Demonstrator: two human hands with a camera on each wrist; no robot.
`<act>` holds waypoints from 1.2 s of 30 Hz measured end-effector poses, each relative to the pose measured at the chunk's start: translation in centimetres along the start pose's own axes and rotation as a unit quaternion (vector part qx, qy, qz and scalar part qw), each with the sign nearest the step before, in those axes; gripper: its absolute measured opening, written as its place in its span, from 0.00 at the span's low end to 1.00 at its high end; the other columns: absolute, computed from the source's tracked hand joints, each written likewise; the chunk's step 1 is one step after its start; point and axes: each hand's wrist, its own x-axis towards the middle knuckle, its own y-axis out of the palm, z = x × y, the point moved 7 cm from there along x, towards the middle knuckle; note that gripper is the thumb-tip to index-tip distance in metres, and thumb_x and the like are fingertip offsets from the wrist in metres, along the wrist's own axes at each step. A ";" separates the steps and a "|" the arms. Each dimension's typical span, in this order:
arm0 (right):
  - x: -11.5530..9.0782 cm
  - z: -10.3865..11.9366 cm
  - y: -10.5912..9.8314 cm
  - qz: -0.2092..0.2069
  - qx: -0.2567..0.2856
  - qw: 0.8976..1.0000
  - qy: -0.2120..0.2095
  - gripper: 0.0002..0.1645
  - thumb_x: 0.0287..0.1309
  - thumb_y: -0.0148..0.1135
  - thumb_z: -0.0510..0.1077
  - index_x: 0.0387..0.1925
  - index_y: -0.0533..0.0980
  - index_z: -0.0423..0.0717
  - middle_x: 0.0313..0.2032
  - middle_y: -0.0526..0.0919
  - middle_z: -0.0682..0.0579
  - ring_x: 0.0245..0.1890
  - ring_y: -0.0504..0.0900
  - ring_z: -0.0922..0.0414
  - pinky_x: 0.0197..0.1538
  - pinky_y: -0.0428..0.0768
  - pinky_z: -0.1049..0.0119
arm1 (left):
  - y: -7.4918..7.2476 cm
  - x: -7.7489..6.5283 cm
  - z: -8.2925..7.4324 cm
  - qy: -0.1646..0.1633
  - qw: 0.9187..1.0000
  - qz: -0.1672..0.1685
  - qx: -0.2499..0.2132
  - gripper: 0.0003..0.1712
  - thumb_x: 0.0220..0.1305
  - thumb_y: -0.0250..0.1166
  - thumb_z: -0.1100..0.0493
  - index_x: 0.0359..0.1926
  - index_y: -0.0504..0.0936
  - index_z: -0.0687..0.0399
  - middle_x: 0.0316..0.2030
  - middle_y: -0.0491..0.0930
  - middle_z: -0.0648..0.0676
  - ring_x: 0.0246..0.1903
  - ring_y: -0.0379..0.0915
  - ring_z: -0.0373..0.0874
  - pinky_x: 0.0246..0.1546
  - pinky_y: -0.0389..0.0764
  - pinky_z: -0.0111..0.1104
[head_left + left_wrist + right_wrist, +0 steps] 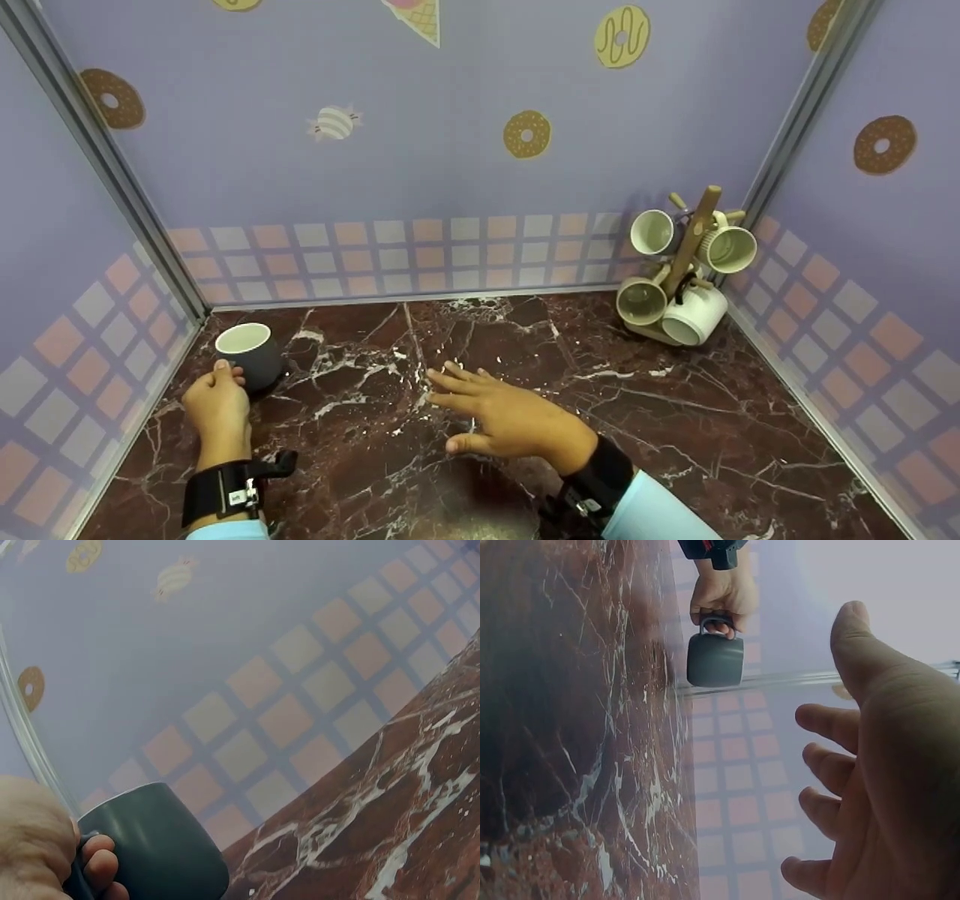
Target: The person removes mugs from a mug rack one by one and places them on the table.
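Note:
On the left, a dark grey mug (pixel 261 364) with a pale inside stands upright, its handle gripped by my left hand (pixel 217 409). In the left wrist view the fingers (pixel 100 867) curl through the handle of the mug (pixel 161 844). The right wrist view shows the same mug (pixel 715 661) from across, held by the left hand (pixel 724 596). My right hand (pixel 510 420) hovers over the middle of the table with its fingers spread, holding nothing.
A wooden mug tree (pixel 688 251) in the back right corner carries several mugs, among them a white mug (pixel 701 311). Patterned walls (pixel 450 180) close off the back and both sides. The table (pixel 360 457) has a dark red marble pattern with white veins.

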 end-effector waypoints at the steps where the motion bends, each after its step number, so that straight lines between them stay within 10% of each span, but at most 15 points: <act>1: 0.0 0.0 0.1 -0.001 0.000 1.000 -0.002 0.48 0.81 0.45 0.80 0.91 0.55 0.70 0.93 0.40 0.64 0.94 0.42 0.49 0.93 0.51 0.37 | -0.1 0.1 0.2 -0.003 1.000 0.001 0.000 0.26 0.91 0.55 0.51 0.31 0.88 0.50 0.21 0.80 0.30 0.34 0.75 0.31 0.36 0.75 0.19; 10: -0.1 0.7 0.5 -0.010 -0.007 0.999 -0.030 0.50 0.82 0.52 0.74 0.93 0.50 0.67 0.93 0.38 0.64 0.94 0.43 0.47 0.92 0.52 0.38 | -0.7 0.8 1.2 -0.012 1.000 -0.001 0.003 0.28 0.91 0.53 0.51 0.29 0.87 0.42 0.21 0.80 0.30 0.35 0.74 0.30 0.39 0.76 0.19; 22: 0.3 1.5 1.3 0.013 -0.026 0.999 -0.042 0.50 0.81 0.56 0.72 0.93 0.50 0.70 0.93 0.39 0.63 0.94 0.43 0.47 0.90 0.53 0.29 | -1.0 0.8 1.4 -0.029 0.998 0.004 0.061 0.24 0.91 0.52 0.50 0.43 0.90 0.56 0.26 0.80 0.31 0.37 0.75 0.31 0.40 0.76 0.20; 30: 0.1 1.1 0.3 0.005 -0.007 0.999 -0.031 0.49 0.80 0.53 0.76 0.92 0.53 0.70 0.93 0.40 0.63 0.94 0.42 0.49 0.92 0.49 0.34 | -0.9 0.5 0.0 -0.049 0.994 0.003 0.100 0.25 0.81 0.64 0.48 0.62 0.82 0.65 0.60 0.78 0.59 0.61 0.72 0.52 0.62 0.74 0.37; 36: -0.1 0.6 -0.2 -0.004 -0.009 1.000 -0.023 0.47 0.82 0.56 0.73 0.92 0.53 0.72 0.93 0.40 0.65 0.94 0.42 0.48 0.92 0.49 0.32 | -0.7 -1.7 -3.5 0.029 0.988 -0.052 0.144 0.35 0.73 0.64 0.50 0.76 0.76 0.61 0.80 0.65 0.70 0.84 0.55 0.67 0.84 0.62 0.59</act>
